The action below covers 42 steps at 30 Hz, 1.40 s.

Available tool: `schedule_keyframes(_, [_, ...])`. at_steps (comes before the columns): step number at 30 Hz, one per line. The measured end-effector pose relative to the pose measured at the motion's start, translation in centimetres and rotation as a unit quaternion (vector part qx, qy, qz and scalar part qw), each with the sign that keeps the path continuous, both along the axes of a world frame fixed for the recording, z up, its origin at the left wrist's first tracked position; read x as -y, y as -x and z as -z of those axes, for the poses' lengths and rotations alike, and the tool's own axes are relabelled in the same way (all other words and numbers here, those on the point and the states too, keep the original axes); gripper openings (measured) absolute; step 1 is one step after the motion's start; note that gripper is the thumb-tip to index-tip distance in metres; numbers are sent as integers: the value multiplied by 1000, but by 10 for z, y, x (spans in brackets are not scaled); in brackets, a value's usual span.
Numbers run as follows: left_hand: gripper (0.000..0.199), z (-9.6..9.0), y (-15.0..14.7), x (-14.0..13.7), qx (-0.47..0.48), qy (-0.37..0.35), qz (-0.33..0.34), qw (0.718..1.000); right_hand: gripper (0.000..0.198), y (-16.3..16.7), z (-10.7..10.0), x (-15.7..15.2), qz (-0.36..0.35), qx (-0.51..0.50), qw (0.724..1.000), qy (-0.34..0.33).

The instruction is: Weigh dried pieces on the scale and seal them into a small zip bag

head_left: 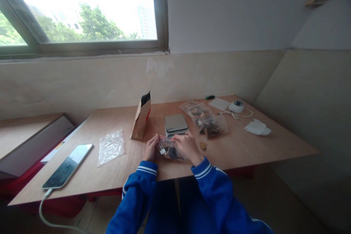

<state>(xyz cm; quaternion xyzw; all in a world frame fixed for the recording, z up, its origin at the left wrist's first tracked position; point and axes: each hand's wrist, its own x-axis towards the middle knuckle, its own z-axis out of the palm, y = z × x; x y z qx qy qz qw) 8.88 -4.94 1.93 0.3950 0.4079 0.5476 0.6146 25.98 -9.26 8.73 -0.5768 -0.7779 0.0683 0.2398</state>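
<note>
Between my hands, near the table's front edge, is a clear zip bag [172, 153] with dark and brown dried pieces and a small white packet inside. My left hand [150, 148] is closed on the bag's upper left corner. My right hand [189, 146] pinches the red-lined top edge toward its right end. Just behind the bag lies a kitchen scale [176, 123], its front partly hidden by my hands. A brown paper bag [140, 119] stands open at the left of the scale. One small yellowish-brown piece [203, 145] lies right of my right hand.
Filled zip bags [210, 125] lie right of the scale. Farther right are a white dome camera [236, 106] with its cable, a white card [219, 104] and a crumpled tissue [257, 127]. On the left lie an empty plastic bag [111, 147] and a plugged-in phone [68, 166].
</note>
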Motion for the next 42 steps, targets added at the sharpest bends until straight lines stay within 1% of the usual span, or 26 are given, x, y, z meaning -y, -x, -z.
schedule_keyframes(2, [51, 1, 1, -2, 20, 12, -10, 1000, 22, -8, -9, 3, -36, -12, 999, -11])
schedule_keyframes(4, [55, 2, 3, -5, 34, 8, -38, 999, 19, -31, -23, 3, -46, -16, 998, -31])
schedule_keyframes(5, [55, 3, 5, -7, 40, 3, -57, 998, 18, -48, -31, 3, -37, -13, 998, -42])
schedule_keyframes(7, [53, 5, 8, -10, 41, -4, -83, 996, 20, -90, -48, -2, 9, 3, 998, -58])
schedule_keyframes(9, [52, 6, 9, -11, 26, -4, -79, 996, 22, -134, -59, -9, 32, 7, 998, -49])
schedule_keyframes(11, [52, 6, 9, -11, 4, -4, -62, 998, 21, -173, -62, -19, 52, 17, 998, -24])
schedule_keyframes(12, [53, 6, 8, -10, -4, -5, -58, 998, 21, -189, -60, -23, 65, 35, 997, -3])
schedule_keyframes(13, [53, 5, 8, -10, -10, -5, -58, 998, 20, -200, -57, -27, 90, 59, 994, 3])
schedule_keyframes(14, [54, 4, 8, -9, -11, -5, -61, 998, 19, -209, -51, -31, 120, 85, 989, -6])
schedule_keyframes(15, [54, 4, 7, -9, -10, -5, -65, 998, 19, -213, -45, -33, 154, 107, 982, -31])
schedule_keyframes(16, [54, 4, 7, -8, -8, -5, -70, 998, 23, -215, -37, -34, 193, 120, 971, -70])
schedule_keyframes(18, [54, 3, 8, -8, -7, -3, -76, 997, 37, -211, -19, -32, 268, 111, 944, -156])
schedule_keyframes(19, [54, 3, 8, -8, -8, 0, -77, 997, 41, -207, -9, -29, 301, 92, 931, -187])
schedule_keyframes(20, [54, 4, 8, -8, -11, 2, -78, 997, 42, -202, 1, -26, 327, 69, 921, -202])
schedule_keyframes(22, [54, 4, 8, -9, -15, 5, -78, 997, 41, -190, 23, -19, 349, 29, 917, -193])
schedule_keyframes(25, [52, 6, 9, -9, -16, 2, -79, 997, 45, -174, 56, -14, 332, -13, 933, -135])
schedule_keyframes(28, [51, 7, 9, -9, -23, -3, -79, 997, 48, -163, 76, -24, 318, -48, 939, -125])
schedule_keyframes(29, [51, 7, 9, -9, -28, -5, -80, 996, 48, -160, 79, -31, 314, -58, 939, -128])
schedule_keyframes(31, [52, 7, 9, -9, -37, -5, -82, 996, 47, -157, 78, -49, 306, -78, 942, -117])
schedule_keyframes(34, [53, 4, 8, -8, -37, -1, -85, 996, 48, -152, 63, -76, 303, -107, 944, -71])
schedule_keyframes(36, [53, 2, 8, -7, -35, 2, -87, 996, 50, -148, 51, -83, 307, -115, 942, -75])
schedule_keyframes(37, [53, 0, 8, -6, -35, 2, -88, 996, 50, -146, 47, -82, 307, -116, 940, -96])
schedule_keyframes(39, [53, -1, 7, -5, -36, 1, -89, 995, 46, -139, 43, -68, 286, -122, 938, -153])
schedule_keyframes(40, [53, -1, 7, -5, -36, 1, -88, 995, 43, -136, 44, -57, 259, -129, 941, -176])
schedule_keyframes(41, [53, -1, 7, -5, -35, 2, -87, 996, 39, -133, 48, -43, 213, -139, 950, -183])
schedule_keyframes(42, [53, 0, 8, -5, -36, 2, -83, 996, 35, -130, 52, -28, 154, -143, 963, -167])
